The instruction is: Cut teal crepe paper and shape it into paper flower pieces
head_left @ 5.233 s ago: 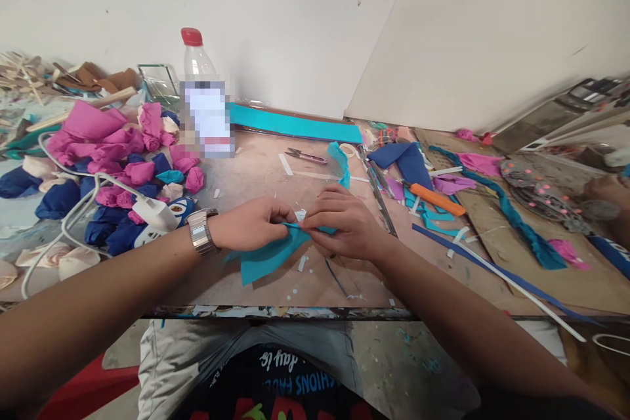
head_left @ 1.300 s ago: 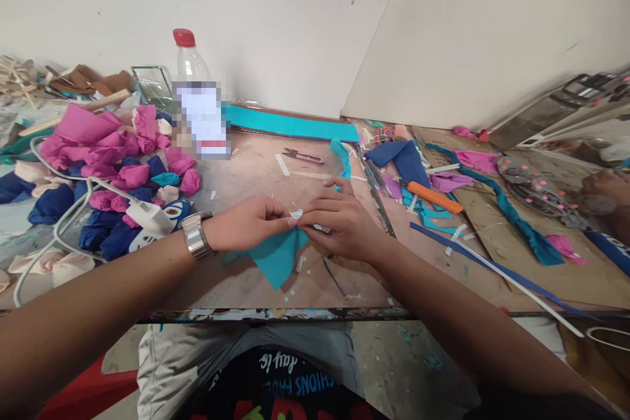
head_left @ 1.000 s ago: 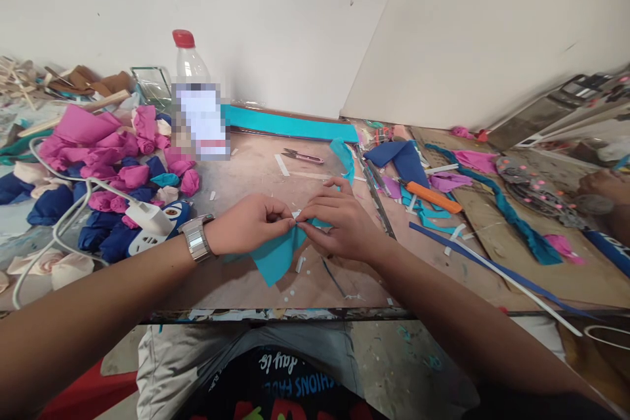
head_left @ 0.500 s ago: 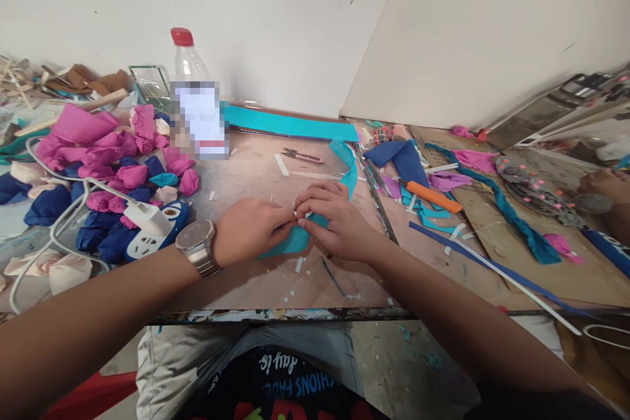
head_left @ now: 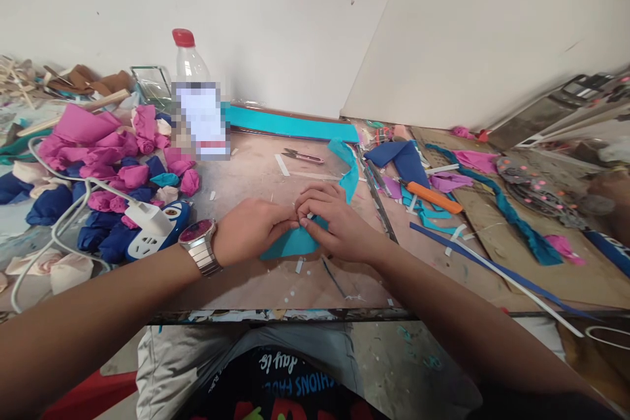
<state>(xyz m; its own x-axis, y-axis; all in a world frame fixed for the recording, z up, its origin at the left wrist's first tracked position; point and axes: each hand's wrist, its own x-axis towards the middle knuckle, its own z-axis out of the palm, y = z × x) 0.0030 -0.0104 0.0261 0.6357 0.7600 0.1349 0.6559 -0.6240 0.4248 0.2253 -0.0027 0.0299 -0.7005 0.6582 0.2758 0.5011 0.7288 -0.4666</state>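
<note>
My left hand (head_left: 253,230) and my right hand (head_left: 335,223) meet at the middle of the worktable (head_left: 256,282), fingertips together, both pinching a piece of teal fabric (head_left: 293,244). The fabric lies flat on the table under my fingers, and a teal strip (head_left: 350,170) trails away behind my right hand. A silver watch (head_left: 199,246) sits on my left wrist.
A pile of pink, blue and cream fabric rolls (head_left: 98,164) and a white power strip (head_left: 152,230) lie left. A red-capped bottle (head_left: 194,102), thread snips (head_left: 302,156), a metal ruler (head_left: 377,200), an orange cutter (head_left: 433,197) and fabric scraps (head_left: 497,210) lie around.
The teal fabric, earlier hanging down toward me from my fingers, now lies flatter and shorter under my hands. My left wrist has rolled so the watch face shows.
</note>
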